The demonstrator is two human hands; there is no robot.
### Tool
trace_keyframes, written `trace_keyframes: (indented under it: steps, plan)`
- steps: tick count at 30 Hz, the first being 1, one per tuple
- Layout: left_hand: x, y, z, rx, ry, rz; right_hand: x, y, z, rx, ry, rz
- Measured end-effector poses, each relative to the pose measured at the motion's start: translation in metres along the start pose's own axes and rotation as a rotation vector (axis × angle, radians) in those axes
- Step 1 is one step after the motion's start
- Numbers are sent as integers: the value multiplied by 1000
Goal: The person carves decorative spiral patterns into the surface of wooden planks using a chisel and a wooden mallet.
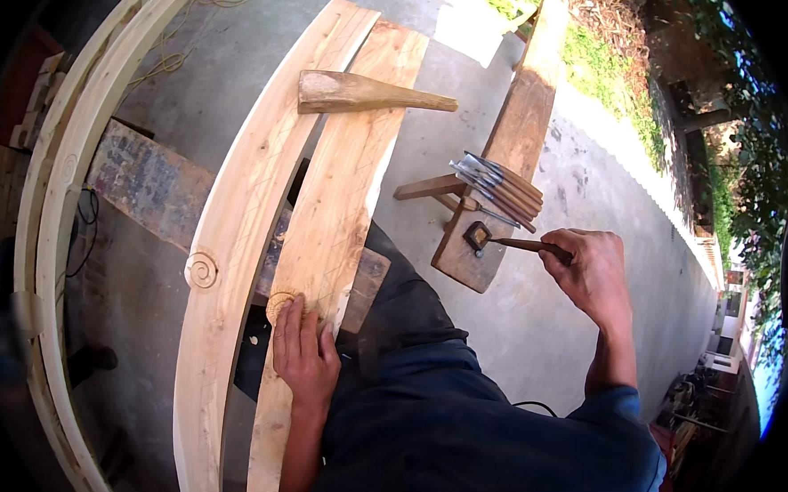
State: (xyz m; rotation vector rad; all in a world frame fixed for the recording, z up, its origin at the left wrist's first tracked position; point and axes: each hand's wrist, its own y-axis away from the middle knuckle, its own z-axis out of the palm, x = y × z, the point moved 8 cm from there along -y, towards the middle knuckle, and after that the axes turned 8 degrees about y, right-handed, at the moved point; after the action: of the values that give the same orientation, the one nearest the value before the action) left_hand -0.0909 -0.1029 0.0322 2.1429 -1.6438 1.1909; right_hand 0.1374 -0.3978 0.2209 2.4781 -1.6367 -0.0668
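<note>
My left hand lies with fingers outstretched on a pale wooden plank, beside a round spiral carving at its edge. To the right, my right hand grips a slim, dark-handled tool. The tool's far end meets a small dark square piece on a narrow wooden bench; I cannot tell whether the two are joined. Just beyond it, several carving chisels with wooden handles lie side by side. A wooden mallet rests across the planks.
A second curved plank with a spiral and pencil lines lies left of the first. Beneath them stands a paint-stained board support. Further left are more curved beams; a yellow cord trails on the concrete floor.
</note>
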Motion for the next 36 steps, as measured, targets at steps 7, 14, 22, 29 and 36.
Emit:
trace_keyframes:
  steps: [7, 14, 22, 29, 36]
  plan:
    - [4, -3, 6, -1, -10, -6, 15, -6, 14, -4, 5, -14]
    - [2, -8, -5, -1, -28, -14, 20, -16, 37, -100, -89, 108]
    - [1, -8, -13, 6, 40, 0, 9, -11, 13, -155, -207, 167]
    - [33, -52, -30, -35, 76, 435, -74, -48, 36, -105, -984, -233]
    - [-9, -118, -22, -109, 24, 512, -181, -84, 87, -417, -923, -484]
